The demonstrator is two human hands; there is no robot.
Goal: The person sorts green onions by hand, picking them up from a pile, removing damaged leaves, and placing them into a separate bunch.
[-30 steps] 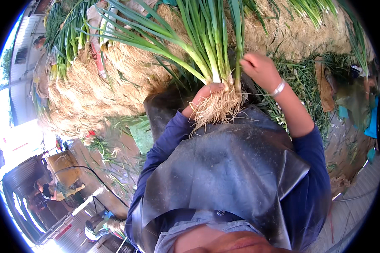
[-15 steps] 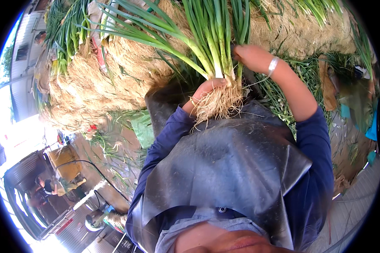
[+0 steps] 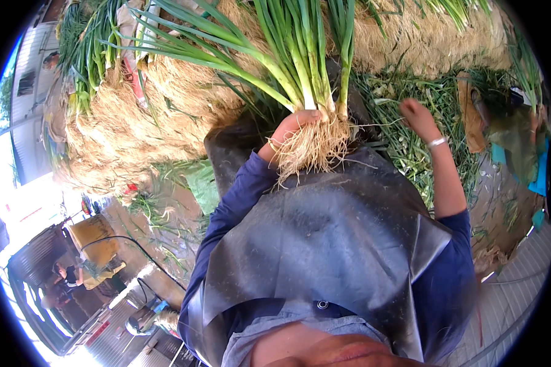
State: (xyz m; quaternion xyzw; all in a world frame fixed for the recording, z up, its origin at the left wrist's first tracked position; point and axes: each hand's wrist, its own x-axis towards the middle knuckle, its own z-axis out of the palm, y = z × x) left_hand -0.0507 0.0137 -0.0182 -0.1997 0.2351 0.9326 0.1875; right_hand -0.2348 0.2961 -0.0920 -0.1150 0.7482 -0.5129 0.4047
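Observation:
A bunch of green onions [image 3: 304,64] stands upright above my lap, its pale roots [image 3: 315,147] hanging over the dark apron [image 3: 312,226]. My left hand [image 3: 289,129] is closed round the base of the bunch, thumb across the white stalk ends; the roots cover part of its fingers. Off to the right, clear of the bunch, my right hand [image 3: 418,118] hovers over a heap of green leaf trimmings [image 3: 389,144] with curled fingers. A thin pale strand stretches from the roots toward it. What lies inside those fingers, if anything, is hidden.
Large piles of green onions with matted roots [image 3: 165,116] rise ahead and to the left, with another pile [image 3: 434,46] at the far right. A green sheet [image 3: 205,186] lies at my left. People [image 3: 70,275] are farther off at the left, near a black hose [image 3: 141,244].
My right hand has moved away from the bunch's stalks, rightward and nearer to me, over the leaf trimmings. My left hand keeps hold of the green onions, almost in place.

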